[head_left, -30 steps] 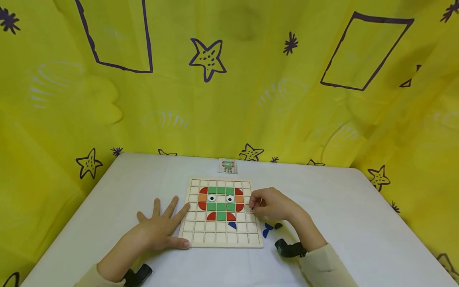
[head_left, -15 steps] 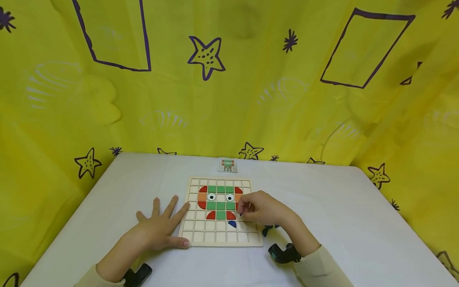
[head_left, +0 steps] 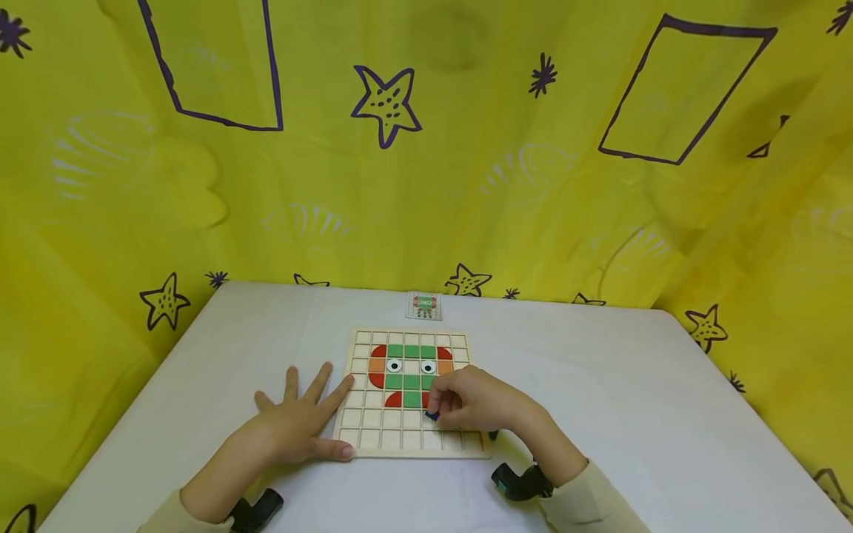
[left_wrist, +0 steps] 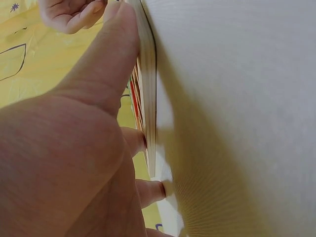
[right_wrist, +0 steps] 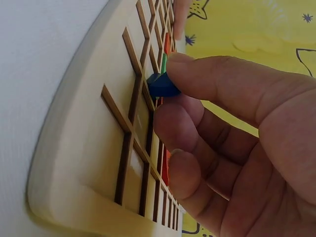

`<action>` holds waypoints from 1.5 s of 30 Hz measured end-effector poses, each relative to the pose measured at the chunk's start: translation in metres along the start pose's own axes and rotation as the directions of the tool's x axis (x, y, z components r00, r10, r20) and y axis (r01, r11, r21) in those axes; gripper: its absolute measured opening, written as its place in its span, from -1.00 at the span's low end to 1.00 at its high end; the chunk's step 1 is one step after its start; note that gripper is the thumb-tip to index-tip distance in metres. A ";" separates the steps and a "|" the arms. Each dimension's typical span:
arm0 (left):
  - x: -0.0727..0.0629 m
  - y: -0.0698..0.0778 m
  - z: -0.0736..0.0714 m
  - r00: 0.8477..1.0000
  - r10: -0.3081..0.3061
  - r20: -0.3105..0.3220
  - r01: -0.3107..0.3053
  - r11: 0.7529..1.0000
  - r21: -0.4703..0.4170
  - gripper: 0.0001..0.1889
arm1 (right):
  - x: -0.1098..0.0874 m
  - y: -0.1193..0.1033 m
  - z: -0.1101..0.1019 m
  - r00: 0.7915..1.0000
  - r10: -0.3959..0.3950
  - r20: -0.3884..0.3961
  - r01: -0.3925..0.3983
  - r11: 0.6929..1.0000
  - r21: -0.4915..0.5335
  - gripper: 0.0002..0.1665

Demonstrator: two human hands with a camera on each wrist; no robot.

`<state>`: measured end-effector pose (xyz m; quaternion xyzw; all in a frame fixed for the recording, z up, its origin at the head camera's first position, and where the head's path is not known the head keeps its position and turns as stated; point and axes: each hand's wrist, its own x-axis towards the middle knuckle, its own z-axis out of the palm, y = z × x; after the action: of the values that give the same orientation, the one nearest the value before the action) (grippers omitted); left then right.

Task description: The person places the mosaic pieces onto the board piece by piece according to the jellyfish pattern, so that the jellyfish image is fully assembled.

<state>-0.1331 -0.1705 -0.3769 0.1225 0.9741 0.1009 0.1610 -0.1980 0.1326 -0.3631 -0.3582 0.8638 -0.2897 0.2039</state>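
A square wooden grid board (head_left: 371,440) lies on the table with red, green and orange tiles and two eye tiles (head_left: 395,366) set in its cells. My left hand (head_left: 296,429) is spread flat at the board's left side, thumb and index fingertip over its edge. Over the lower right cells, my right hand (head_left: 476,403) pinches a small blue piece between thumb and index finger. Blue shows at these fingertips as a blue piece (right_wrist: 164,86) close over the grid in the right wrist view. The fingers partly cover the board's right-hand red tiles.
A small picture card (head_left: 424,306) with a similar figure lies behind the board. A dark loose piece (head_left: 493,435) peeks out beside the board's right edge, under my right wrist. A yellow patterned curtain (head_left: 440,185) hangs behind the white table (head_left: 600,370).
My right hand has moved left and toward me, from the board's right edge to the cell where a blue piece lay. My left hand has stayed in place.
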 end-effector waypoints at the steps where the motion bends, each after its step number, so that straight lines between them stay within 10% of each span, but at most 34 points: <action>1: 0.000 0.000 0.000 1.000 0.002 -0.002 -0.002 1.000 0.002 0.17 | 0.000 0.000 0.000 1.000 -0.003 0.006 0.003 1.000 0.004 -0.84; 45: -0.002 0.001 -0.002 1.000 -0.013 0.006 0.013 1.000 -0.020 0.17 | 0.000 -0.013 0.011 0.998 0.049 -0.028 -0.052 0.987 -0.154 -0.71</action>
<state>-0.1318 -0.1698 -0.3746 0.1149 0.9734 0.1093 0.1655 -0.1853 0.1211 -0.3624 -0.3474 0.8949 -0.2210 0.1724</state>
